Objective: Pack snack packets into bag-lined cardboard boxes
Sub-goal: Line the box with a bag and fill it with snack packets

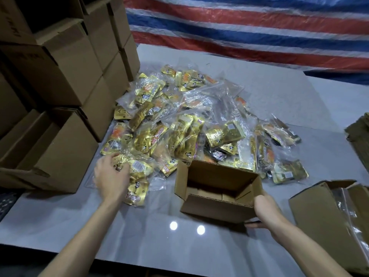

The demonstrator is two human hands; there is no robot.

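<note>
Now grips the open box (209,206) at its near right corner with the right hand (263,208), on the worktop (159,232) against the packets (189,120). Clutches one bundle (137,166) at their near left with the left hand (110,176).

At 12 to 1 o'clock you see a tarpaulin (249,27) with red, white and blue stripes behind the grey counter (269,92). At 6 o'clock two round light reflections (173,225) lie on its glossy surface. At 8 o'clock a dark object (7,202) is unclear.
</note>
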